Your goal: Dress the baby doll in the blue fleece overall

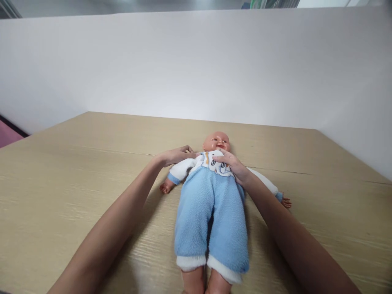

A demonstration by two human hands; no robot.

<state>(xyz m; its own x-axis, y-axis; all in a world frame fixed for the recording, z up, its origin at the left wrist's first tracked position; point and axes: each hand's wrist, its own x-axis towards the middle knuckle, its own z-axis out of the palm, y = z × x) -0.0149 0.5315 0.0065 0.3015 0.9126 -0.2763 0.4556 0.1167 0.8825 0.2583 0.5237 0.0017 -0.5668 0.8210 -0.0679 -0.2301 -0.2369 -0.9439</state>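
Observation:
A baby doll (216, 141) lies on its back, head away from me and legs toward me, its arms spread to either side. It wears a fluffy outfit (196, 208) with light blue trousers, white sleeves and a cartoon face on the chest. At the shoulder on the left side, my left hand (179, 155) has its fingers bent and closed on the outfit's edge by the neck. My right hand (234, 164) grips the upper chest on the other side, thumb across the cartoon face and fingertips near the doll's chin. Some of its fingers are hidden.
The doll rests on a wooden table (76, 171) with a thin seam running across it. A white partition (190, 65) stands along the back and right. Something pink (9, 132) shows at the far left edge.

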